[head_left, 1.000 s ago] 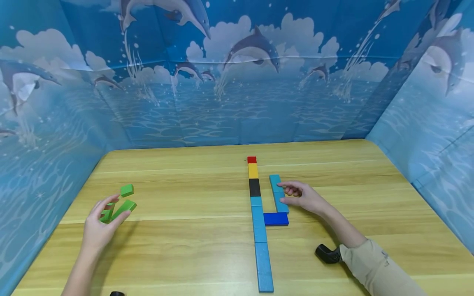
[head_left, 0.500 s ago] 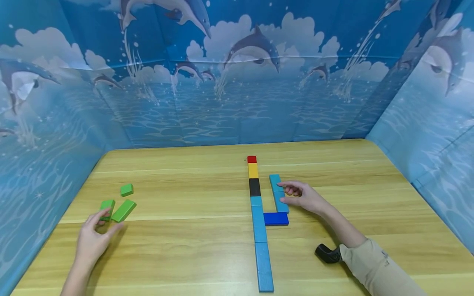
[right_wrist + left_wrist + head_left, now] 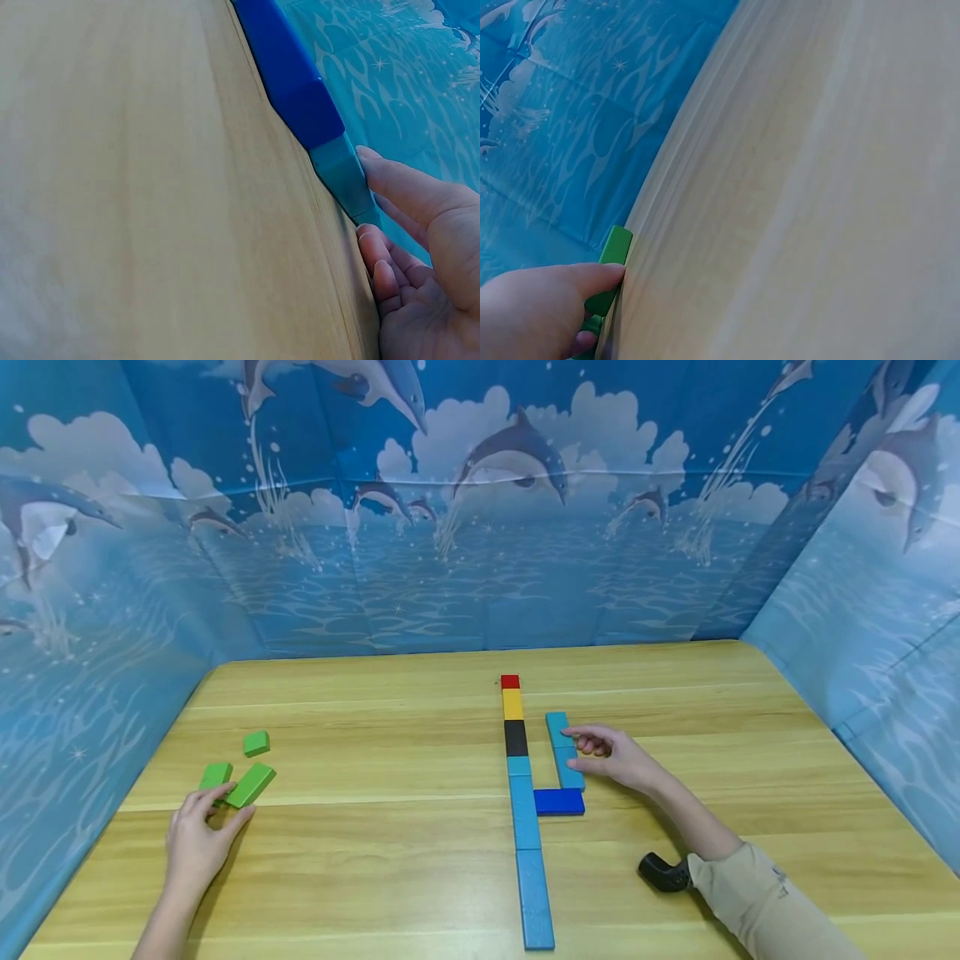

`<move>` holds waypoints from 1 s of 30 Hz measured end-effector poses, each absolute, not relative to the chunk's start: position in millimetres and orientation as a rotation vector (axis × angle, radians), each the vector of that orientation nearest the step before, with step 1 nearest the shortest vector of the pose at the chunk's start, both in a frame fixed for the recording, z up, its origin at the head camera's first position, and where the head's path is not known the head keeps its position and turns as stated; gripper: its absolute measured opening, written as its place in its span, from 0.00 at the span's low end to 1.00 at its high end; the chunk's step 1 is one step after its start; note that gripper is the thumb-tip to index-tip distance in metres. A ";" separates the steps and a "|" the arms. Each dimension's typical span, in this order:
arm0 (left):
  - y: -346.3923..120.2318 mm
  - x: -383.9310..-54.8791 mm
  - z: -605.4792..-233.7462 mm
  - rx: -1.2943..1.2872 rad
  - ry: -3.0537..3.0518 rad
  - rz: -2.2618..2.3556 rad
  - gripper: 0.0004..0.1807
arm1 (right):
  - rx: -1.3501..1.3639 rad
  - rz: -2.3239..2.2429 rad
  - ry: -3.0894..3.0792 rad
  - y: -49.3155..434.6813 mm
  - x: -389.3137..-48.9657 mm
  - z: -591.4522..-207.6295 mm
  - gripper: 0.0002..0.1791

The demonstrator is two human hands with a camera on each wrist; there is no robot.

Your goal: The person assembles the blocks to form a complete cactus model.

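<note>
In the head view my left hand (image 3: 197,839) is at the near end of a long green block (image 3: 253,783). Its index finger and thumb pinch the block's two near corners. The left wrist view shows the thumb against a green block (image 3: 617,247). Partly under these fingers lies a second green block (image 3: 217,773). My right hand (image 3: 618,760) rests beside two light-blue blocks (image 3: 562,745) laid end to end. Its index finger and thumb touch their right side, while the other fingers are loosely curled. A dark-blue block (image 3: 559,802) abuts their near end.
A small green block (image 3: 257,743) lies beyond the left hand. Down the table (image 3: 375,877) runs a row with a red block (image 3: 510,682), a yellow block (image 3: 512,703), a black block (image 3: 516,737) and several light-blue blocks (image 3: 534,897). A dolphin-print cloth (image 3: 480,585) surrounds the table.
My left hand first drew back toward me from the green blocks, then came forward and right to the long one's near end. My right hand and the row have not moved.
</note>
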State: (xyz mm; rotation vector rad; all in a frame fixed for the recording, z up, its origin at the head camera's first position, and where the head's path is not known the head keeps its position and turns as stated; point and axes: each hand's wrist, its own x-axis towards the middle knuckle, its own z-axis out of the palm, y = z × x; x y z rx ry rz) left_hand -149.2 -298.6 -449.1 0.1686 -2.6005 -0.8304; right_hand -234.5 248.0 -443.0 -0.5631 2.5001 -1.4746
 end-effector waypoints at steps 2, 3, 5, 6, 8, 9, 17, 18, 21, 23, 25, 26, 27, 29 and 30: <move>-298.3 -149.3 -449.3 0.173 -2.593 -0.836 0.23 | -0.563 -1.474 2.501 248.0 -234.7 -442.8 0.26; -298.1 -149.3 -449.5 0.174 -2.589 -0.840 0.23 | -0.564 -1.476 2.499 247.9 -234.7 -442.7 0.26; -298.0 -149.9 -449.8 0.176 -2.581 -0.846 0.22 | -0.569 -1.476 2.499 247.7 -234.5 -442.5 0.26; -297.9 -150.2 -450.0 0.177 -2.574 -0.853 0.22 | -0.570 -1.475 2.499 247.7 -234.4 -442.7 0.26; -297.5 -150.9 -450.1 0.188 -2.556 -0.871 0.22 | -0.574 -1.478 2.497 247.6 -234.0 -442.4 0.26; -297.4 -151.1 -450.2 0.196 -2.547 -0.879 0.22 | -0.575 -1.480 2.494 247.5 -233.7 -442.1 0.26; -293.5 -152.2 -450.6 0.215 -2.481 -0.972 0.21 | -0.567 -1.484 2.489 247.3 -233.4 -441.5 0.27; -291.3 -152.8 -450.1 0.201 -2.470 -0.991 0.21 | -0.567 -1.483 2.490 247.3 -233.5 -441.6 0.27; -281.6 -155.2 -447.4 0.139 -2.455 -1.052 0.20 | -0.570 -1.481 2.491 247.8 -234.5 -442.8 0.27; -271.8 -158.9 -444.7 0.083 -2.454 -1.093 0.19 | -0.573 -1.479 2.491 248.3 -235.1 -443.5 0.27; -259.8 -163.9 -441.1 0.015 -2.455 -1.126 0.19 | -0.570 -1.478 2.490 248.6 -235.2 -443.7 0.27; -253.2 -166.7 -439.5 -0.021 -2.457 -1.137 0.20 | -0.567 -1.478 2.490 248.5 -234.9 -443.5 0.27; -246.3 -169.7 -437.7 -0.059 -2.460 -1.145 0.20 | -0.565 -1.481 2.488 248.5 -234.8 -443.3 0.27; -231.9 -176.1 -434.6 -0.141 -2.459 -1.175 0.20 | -0.556 -1.484 2.485 248.2 -234.1 -442.6 0.27; -224.9 -179.4 -433.7 -0.183 -2.457 -1.197 0.20 | -0.555 -1.486 2.485 248.1 -233.8 -442.3 0.27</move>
